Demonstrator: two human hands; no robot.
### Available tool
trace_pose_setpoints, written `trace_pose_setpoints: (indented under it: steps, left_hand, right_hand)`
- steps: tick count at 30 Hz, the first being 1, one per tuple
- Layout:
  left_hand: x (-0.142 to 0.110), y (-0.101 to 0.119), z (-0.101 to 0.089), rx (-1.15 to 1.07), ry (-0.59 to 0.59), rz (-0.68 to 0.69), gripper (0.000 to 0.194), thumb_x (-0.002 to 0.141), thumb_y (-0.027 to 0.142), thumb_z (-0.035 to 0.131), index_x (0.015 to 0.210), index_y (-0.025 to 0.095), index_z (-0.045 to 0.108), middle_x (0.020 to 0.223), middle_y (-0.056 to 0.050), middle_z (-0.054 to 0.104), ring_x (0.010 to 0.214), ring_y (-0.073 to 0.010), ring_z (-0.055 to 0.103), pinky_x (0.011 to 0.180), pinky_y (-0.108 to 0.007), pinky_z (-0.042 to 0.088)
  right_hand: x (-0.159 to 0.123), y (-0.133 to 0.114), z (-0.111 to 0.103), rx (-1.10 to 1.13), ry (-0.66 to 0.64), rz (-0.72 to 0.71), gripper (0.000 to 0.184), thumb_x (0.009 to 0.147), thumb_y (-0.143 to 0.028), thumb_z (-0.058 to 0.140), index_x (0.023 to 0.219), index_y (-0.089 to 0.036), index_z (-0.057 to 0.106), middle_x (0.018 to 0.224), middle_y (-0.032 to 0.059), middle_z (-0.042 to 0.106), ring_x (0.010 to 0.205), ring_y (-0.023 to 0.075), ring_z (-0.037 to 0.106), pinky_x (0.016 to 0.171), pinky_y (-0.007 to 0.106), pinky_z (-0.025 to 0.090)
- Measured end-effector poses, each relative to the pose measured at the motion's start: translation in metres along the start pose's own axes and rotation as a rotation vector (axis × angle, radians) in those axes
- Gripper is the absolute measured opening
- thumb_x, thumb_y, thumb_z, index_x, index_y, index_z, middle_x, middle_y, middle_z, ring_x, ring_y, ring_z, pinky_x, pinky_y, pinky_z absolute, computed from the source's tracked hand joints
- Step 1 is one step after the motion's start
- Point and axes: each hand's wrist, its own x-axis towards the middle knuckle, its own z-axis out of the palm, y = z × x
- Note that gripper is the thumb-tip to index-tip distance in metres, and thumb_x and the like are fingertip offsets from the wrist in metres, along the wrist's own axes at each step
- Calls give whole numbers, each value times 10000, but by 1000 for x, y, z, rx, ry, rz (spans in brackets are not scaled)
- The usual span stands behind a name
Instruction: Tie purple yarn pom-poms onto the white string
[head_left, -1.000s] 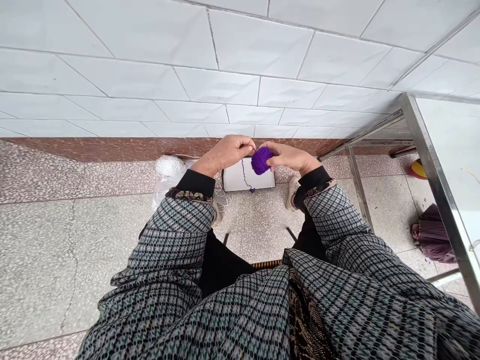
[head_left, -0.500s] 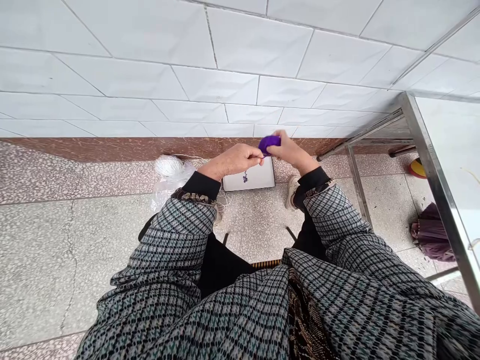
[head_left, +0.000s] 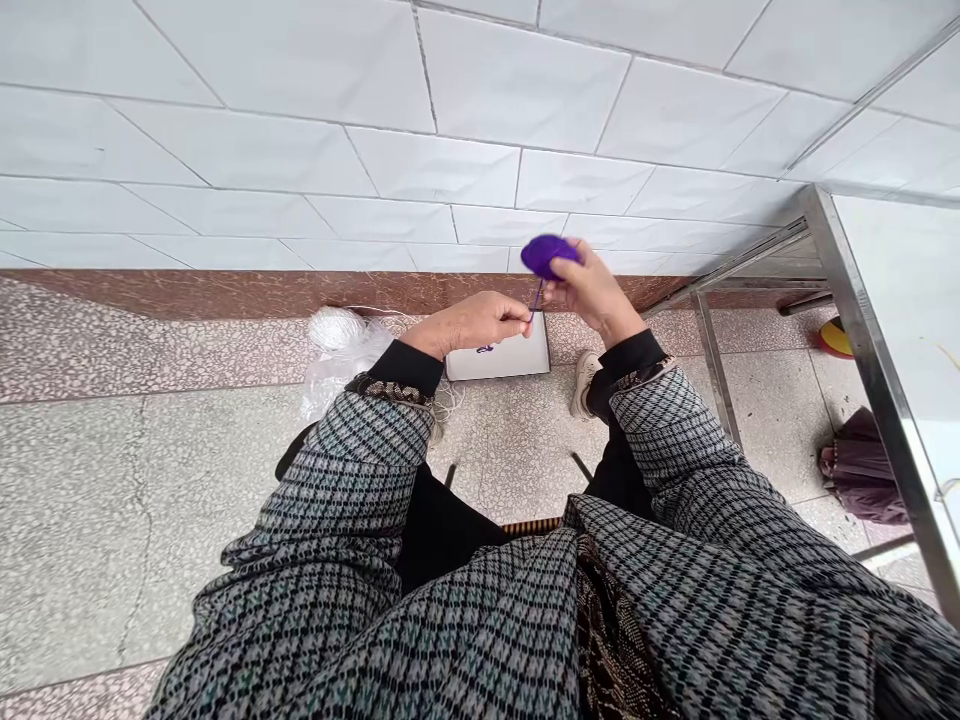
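Observation:
My right hand (head_left: pixel 589 288) is closed around a ball of purple yarn (head_left: pixel 546 257), held up in front of the wall's base. A short purple strand (head_left: pixel 537 298) runs from the ball down to my left hand (head_left: pixel 491 322), whose thumb and fingers pinch it. Below both hands a white shallow box (head_left: pixel 510 362) lies on the floor, partly covered by my left hand. Inside it a small dark purple bit of yarn (head_left: pixel 484 349) shows just under my left hand.
White yarn (head_left: pixel 336 328) and clear plastic wrapping (head_left: pixel 326 385) lie on the floor at left. A metal-framed table (head_left: pixel 862 330) stands at right. Under it are a dark purple cloth-like thing (head_left: pixel 870 468) and a red and yellow object (head_left: pixel 835 338). A tiled wall (head_left: pixel 465 170) rises ahead.
My right hand has lifted the purple ball up and slightly right, away from my left hand. The strand between them now shows longer. My left hand has shifted slightly.

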Motion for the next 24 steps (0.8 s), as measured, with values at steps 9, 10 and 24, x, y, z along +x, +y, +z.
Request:
trace_pose_setpoints:
  steps: [9, 10, 24]
  left_hand:
    - [-5, -8, -14, -28, 257, -105, 186, 861, 255, 553, 824, 164, 711, 694, 1, 604, 637, -131, 481, 666, -294, 384]
    - [-4, -9, -13, -35, 255, -107, 184, 865, 261, 556, 823, 165, 708, 696, 2, 604, 640, -132, 485, 668, -294, 386]
    - [-9, -6, -14, -52, 95, -74, 172, 826, 266, 579, 818, 178, 726, 724, -20, 651, 691, -158, 579, 723, -310, 443]
  right_hand:
    - [-17, -13, 1, -85, -632, 144, 469, 767, -153, 788, 1172, -185, 552, 913, 0, 658, 642, 101, 611, 585, 231, 542]
    - [-17, -14, 0, 9, -579, 92, 472, 793, -225, 802, 1184, -192, 539, 948, 7, 656, 653, 96, 609, 593, 230, 540]
    - [-13, -5, -6, -364, -736, 250, 459, 712, -78, 789, 1106, -169, 572, 845, 2, 655, 638, 111, 594, 556, 212, 503]
